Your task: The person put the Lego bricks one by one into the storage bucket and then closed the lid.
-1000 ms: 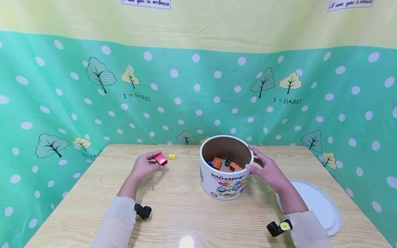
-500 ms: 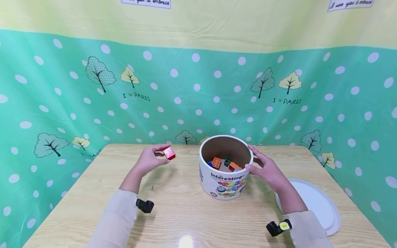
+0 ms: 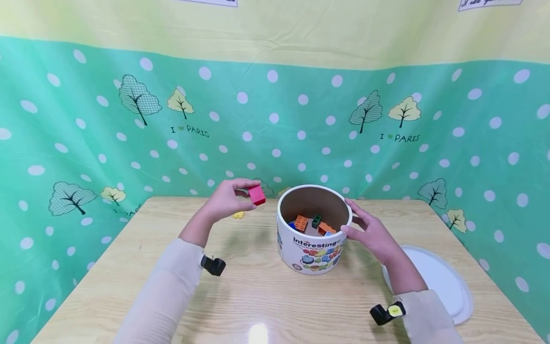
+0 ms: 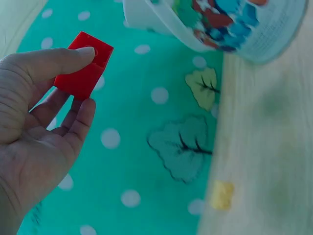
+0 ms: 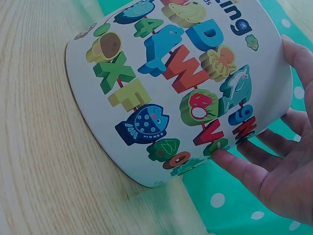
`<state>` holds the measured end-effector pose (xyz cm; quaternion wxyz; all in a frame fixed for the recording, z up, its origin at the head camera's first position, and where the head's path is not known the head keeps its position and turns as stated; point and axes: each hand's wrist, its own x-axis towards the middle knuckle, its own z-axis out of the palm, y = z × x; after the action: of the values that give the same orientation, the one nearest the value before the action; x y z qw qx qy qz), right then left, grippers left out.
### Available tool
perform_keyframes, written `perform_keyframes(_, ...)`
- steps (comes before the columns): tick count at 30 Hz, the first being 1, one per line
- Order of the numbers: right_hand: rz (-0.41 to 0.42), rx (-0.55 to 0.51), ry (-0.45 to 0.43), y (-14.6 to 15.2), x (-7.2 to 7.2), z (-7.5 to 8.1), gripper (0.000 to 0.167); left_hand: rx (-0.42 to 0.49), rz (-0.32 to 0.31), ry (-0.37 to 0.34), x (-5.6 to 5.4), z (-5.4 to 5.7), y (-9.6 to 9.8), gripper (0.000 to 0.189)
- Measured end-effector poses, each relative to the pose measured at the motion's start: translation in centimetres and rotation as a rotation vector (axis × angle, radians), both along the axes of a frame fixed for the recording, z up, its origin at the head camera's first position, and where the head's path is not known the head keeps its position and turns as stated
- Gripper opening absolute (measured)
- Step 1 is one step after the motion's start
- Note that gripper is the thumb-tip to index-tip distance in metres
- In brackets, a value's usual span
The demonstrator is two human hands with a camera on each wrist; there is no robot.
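My left hand pinches a red toy brick between thumb and fingers, up above the table and left of the bucket. In the left wrist view the thumb lies across the studded side of the red brick. My right hand holds the white round bucket at its right side near the rim. In the right wrist view its fingers lie against the printed wall of the bucket. Inside are an orange brick, a dark green brick and other pieces, partly hidden by the wall.
A small yellow brick lies on the wooden table, behind and below my left hand. A white round lid lies at the right, partly under my right forearm. A green dotted curtain hangs behind the table's far edge.
My left hand has lifted the red brick off to the right and upward, away from the yellow brick and closer to the bucket. My right hand stays at the bucket.
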<state>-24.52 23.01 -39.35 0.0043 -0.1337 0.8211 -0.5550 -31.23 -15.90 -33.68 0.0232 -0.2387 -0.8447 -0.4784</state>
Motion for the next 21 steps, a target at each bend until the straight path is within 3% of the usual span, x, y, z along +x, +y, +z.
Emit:
perform_keyframes(10, -0.008, -0.001, -0.004, 0.0, 0.2, 0.2, 0.08, -0.126, -0.108, 0.074, -0.1, 3.7, 4.3, 0.056)
perform_keyframes(21, 0.002, -0.001, 0.009, 0.0, 0.2, 0.1, 0.079, -0.209, -0.149, 0.008, -0.8, 5.8, 7.4, 0.057)
